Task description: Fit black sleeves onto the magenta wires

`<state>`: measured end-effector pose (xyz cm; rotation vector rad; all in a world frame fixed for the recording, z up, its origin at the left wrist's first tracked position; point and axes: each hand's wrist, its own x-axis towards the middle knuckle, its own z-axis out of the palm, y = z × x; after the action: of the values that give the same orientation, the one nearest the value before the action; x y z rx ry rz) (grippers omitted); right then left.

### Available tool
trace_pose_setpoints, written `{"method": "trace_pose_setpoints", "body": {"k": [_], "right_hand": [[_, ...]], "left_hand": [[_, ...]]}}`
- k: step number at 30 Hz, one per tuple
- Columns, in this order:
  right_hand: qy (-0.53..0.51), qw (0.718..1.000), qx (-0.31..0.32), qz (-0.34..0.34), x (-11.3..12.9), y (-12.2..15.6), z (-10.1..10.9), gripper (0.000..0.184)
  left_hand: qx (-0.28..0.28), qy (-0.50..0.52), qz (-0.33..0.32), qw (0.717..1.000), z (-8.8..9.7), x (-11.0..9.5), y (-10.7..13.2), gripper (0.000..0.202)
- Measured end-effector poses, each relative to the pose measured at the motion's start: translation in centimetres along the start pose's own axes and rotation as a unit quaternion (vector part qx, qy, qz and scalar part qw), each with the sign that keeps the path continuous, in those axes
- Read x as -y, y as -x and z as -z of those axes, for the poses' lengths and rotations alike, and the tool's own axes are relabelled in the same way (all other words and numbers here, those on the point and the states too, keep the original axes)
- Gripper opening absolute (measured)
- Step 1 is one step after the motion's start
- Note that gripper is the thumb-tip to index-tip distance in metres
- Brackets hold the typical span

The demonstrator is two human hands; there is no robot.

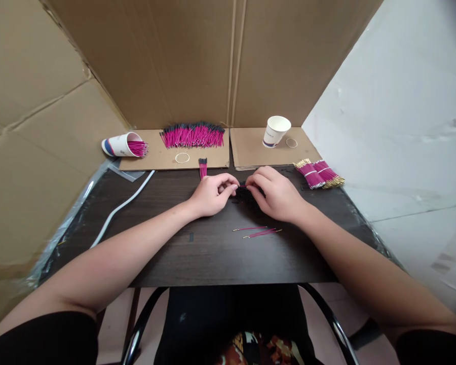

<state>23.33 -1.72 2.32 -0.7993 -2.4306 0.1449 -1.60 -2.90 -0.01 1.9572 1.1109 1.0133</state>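
Observation:
Between my two hands a short stretch of magenta wire (243,186) shows. My left hand (214,195) pinches one end of it with thumb and fingertips. The other end sits between the closed fingertips of my right hand (276,195). Whether a black sleeve is on the wire is too small to make out. Under and between the hands lies a pile of small black sleeves (247,197). Just beyond my left hand is a small row of magenta wires with black ends (202,168). A few loose magenta wires (261,233) with metal tips lie nearer me.
A big heap of black-tipped wires (193,136) lies on cardboard (155,161) at the back. A tipped paper cup (117,145) holds wires; another cup (275,132) stands upright. Banded wire bundles (319,174) lie right. Rubber bands (182,158) and a white cable (117,210) are also there.

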Motion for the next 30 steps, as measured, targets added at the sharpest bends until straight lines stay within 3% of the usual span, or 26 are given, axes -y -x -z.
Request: {"method": "trace_pose_setpoints", "body": {"k": [16, 30], "right_hand": [[-0.093, 0.994, -0.037, -0.037, -0.2, 0.1, -0.9, 0.011], [-0.107, 0.993, -0.019, -0.044, -0.2, 0.1, -1.0, 0.012]], "left_hand": [[0.001, 0.000, -0.002, 1.000, 0.0, -0.2, 0.1, 0.018], [0.006, -0.004, -0.006, 1.000, -0.1, -0.1, 0.1, 0.019]]}}
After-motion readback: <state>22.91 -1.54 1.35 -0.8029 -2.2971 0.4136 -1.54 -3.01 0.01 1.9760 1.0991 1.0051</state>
